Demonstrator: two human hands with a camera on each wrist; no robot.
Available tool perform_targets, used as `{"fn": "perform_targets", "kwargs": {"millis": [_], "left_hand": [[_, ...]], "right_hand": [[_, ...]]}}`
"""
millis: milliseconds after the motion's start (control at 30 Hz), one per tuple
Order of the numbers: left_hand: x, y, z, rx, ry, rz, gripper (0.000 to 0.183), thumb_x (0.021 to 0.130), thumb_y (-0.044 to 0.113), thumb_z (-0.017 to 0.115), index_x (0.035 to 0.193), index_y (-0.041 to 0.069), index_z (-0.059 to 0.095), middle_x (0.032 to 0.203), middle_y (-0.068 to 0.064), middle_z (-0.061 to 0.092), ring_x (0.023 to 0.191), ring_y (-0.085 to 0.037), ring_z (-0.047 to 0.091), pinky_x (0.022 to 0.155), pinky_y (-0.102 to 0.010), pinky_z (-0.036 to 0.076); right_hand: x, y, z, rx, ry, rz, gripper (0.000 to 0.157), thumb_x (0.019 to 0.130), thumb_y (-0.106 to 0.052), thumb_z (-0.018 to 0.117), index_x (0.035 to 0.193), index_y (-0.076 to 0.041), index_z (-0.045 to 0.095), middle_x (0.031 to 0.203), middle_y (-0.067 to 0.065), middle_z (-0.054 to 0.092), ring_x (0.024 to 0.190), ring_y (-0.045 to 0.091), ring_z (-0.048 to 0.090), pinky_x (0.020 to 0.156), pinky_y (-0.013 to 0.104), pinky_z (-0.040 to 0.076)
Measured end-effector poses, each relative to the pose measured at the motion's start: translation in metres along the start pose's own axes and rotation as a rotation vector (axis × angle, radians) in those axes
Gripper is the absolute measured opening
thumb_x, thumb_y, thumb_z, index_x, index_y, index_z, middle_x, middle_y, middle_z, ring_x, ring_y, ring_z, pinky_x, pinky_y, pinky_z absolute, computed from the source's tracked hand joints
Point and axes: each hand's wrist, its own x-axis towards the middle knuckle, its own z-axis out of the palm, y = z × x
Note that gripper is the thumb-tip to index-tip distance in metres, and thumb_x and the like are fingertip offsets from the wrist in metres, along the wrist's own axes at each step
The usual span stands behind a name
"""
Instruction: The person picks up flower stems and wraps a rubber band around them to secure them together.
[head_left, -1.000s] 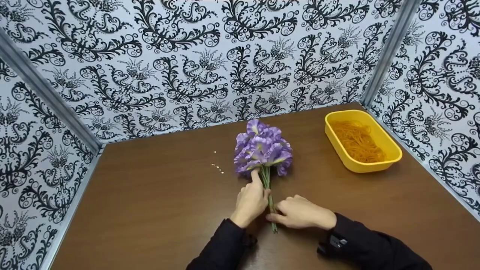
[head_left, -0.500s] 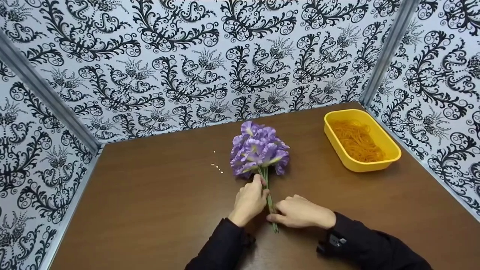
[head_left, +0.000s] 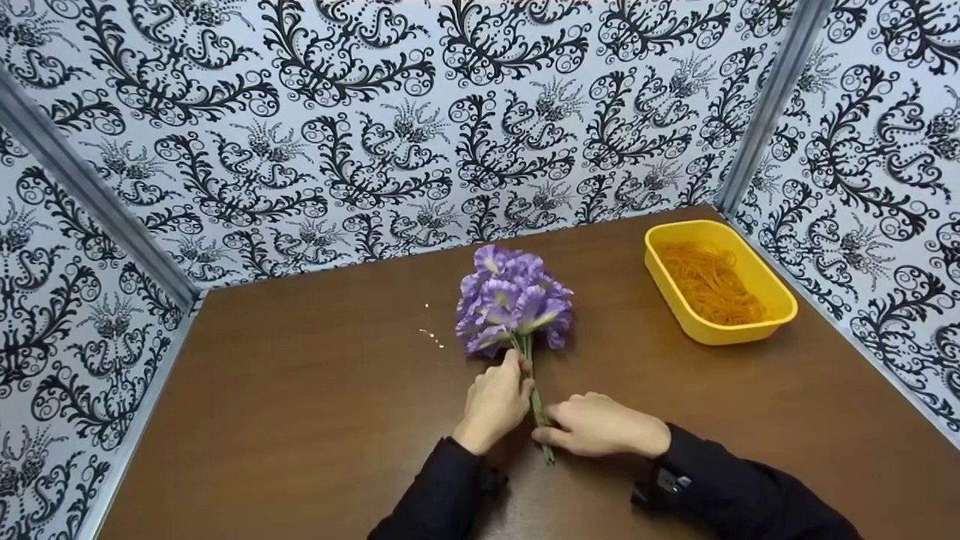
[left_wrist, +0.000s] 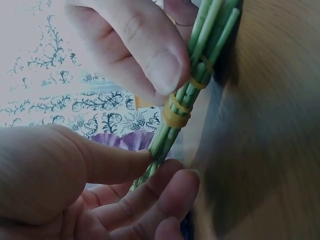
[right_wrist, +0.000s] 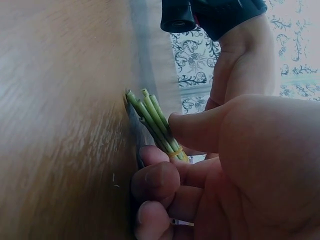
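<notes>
A bunch of purple artificial-looking flowers [head_left: 514,300] lies on the brown table, blooms pointing away from me. My left hand [head_left: 496,401] pinches the green stems [left_wrist: 159,142] below the blooms, between thumb and fingers. Lower down, near the cut ends, my right hand [head_left: 600,425] holds the same stems with its thumb across them. Yellow rubber bands [left_wrist: 176,118] wrap the stems between the two hands in the left wrist view. From the right wrist, the stem ends [right_wrist: 150,112] poke out past my right thumb, and a band [right_wrist: 178,153] shows beside the fingers.
To the right at the back stands a yellow plastic tub [head_left: 720,334] with many amber rubber bands [head_left: 709,281] inside. Small pale specks [head_left: 431,336] lie on the table [head_left: 300,390] left of the blooms. Patterned panels [head_left: 360,150] enclose the back and sides.
My left index finger has drawn back from the blooms onto the stems. The flower heads have swung slightly left. My right hand stays nearly in place on the lower stems.
</notes>
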Motion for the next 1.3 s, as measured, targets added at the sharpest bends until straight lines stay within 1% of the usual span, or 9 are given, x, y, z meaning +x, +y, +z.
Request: {"fn": "perform_targets", "kwargs": {"millis": [200,333,467,600,767,933,1100,1200,1300], "left_hand": [[0.001,-0.003,-0.001,-0.009,-0.002,0.004,0.011,0.094,0.012,0.070,0.097,0.013,0.060,0.078,-0.004,0.068,0.066,-0.031,0.068,0.050,-0.039,0.050],[0.001,-0.004,-0.001,-0.022,-0.004,0.002,0.011,0.094,0.012,0.071,0.097,0.013,0.061,0.078,-0.003,0.067,0.067,-0.031,0.068,0.051,-0.039,0.050],[0.002,-0.004,-0.002,-0.031,-0.007,0.007,0.011,0.094,0.012,0.071,0.097,0.014,0.061,0.075,-0.001,0.065,0.065,-0.029,0.067,0.051,-0.037,0.048],[0.002,-0.005,-0.001,-0.039,0.006,0.026,0.011,0.093,0.011,0.071,0.095,0.013,0.061,0.073,0.000,0.063,0.062,-0.026,0.064,0.050,-0.034,0.046],[0.002,-0.006,-0.001,-0.035,0.030,0.039,0.011,0.092,0.009,0.071,0.094,0.013,0.061,0.071,0.000,0.062,0.061,-0.025,0.063,0.049,-0.034,0.045],[0.002,-0.005,0.000,-0.039,0.031,0.038,0.011,0.092,0.010,0.071,0.094,0.013,0.061,0.071,0.001,0.061,0.060,-0.024,0.063,0.048,-0.034,0.044],[0.003,-0.003,-0.003,-0.042,0.016,0.039,0.010,0.092,0.010,0.071,0.094,0.013,0.062,0.072,0.001,0.062,0.060,-0.023,0.063,0.048,-0.033,0.043],[0.002,-0.002,-0.012,-0.020,0.015,0.057,0.009,0.093,0.012,0.071,0.097,0.012,0.063,0.075,0.000,0.064,0.059,-0.021,0.062,0.049,-0.032,0.044],[0.001,0.001,-0.027,0.009,0.034,0.107,0.011,0.095,0.017,0.071,0.103,0.010,0.065,0.079,-0.002,0.067,0.061,-0.019,0.062,0.050,-0.032,0.048]], "right_hand": [[-0.001,-0.002,-0.004,-0.051,-0.011,-0.033,0.033,0.106,-0.042,0.051,0.082,-0.019,0.054,0.064,-0.010,0.043,0.055,0.007,0.046,0.053,0.028,0.037],[-0.002,-0.004,-0.008,-0.056,-0.031,-0.058,0.031,0.106,-0.037,0.052,0.082,-0.017,0.052,0.063,-0.010,0.039,0.054,0.007,0.044,0.051,0.028,0.036],[-0.002,-0.003,-0.009,-0.046,-0.041,-0.072,0.028,0.106,-0.033,0.052,0.083,-0.018,0.052,0.063,-0.011,0.038,0.054,0.006,0.043,0.051,0.027,0.036],[-0.002,-0.001,-0.007,-0.050,-0.047,-0.065,0.026,0.106,-0.032,0.052,0.085,-0.018,0.052,0.064,-0.010,0.040,0.055,0.006,0.045,0.052,0.026,0.036],[-0.003,0.001,-0.005,-0.101,-0.048,-0.055,0.022,0.107,-0.028,0.051,0.089,-0.016,0.051,0.064,-0.006,0.042,0.055,0.010,0.048,0.051,0.028,0.037],[-0.007,-0.001,-0.010,-0.126,-0.031,-0.049,0.021,0.106,-0.032,0.053,0.091,-0.017,0.050,0.065,-0.007,0.043,0.056,0.009,0.047,0.051,0.028,0.036],[-0.013,-0.005,-0.025,-0.096,-0.027,-0.069,0.018,0.105,-0.037,0.055,0.098,-0.021,0.056,0.070,-0.012,0.048,0.059,0.005,0.048,0.052,0.027,0.039],[-0.021,-0.005,-0.041,-0.112,0.067,-0.093,0.016,0.105,-0.036,0.055,0.104,-0.020,0.060,0.079,-0.013,0.058,0.067,0.005,0.056,0.057,0.029,0.047],[-0.028,-0.003,-0.056,-0.132,0.212,-0.128,0.015,0.105,-0.030,0.056,0.107,-0.017,0.062,0.089,-0.010,0.064,0.078,0.008,0.062,0.067,0.033,0.055]]}}
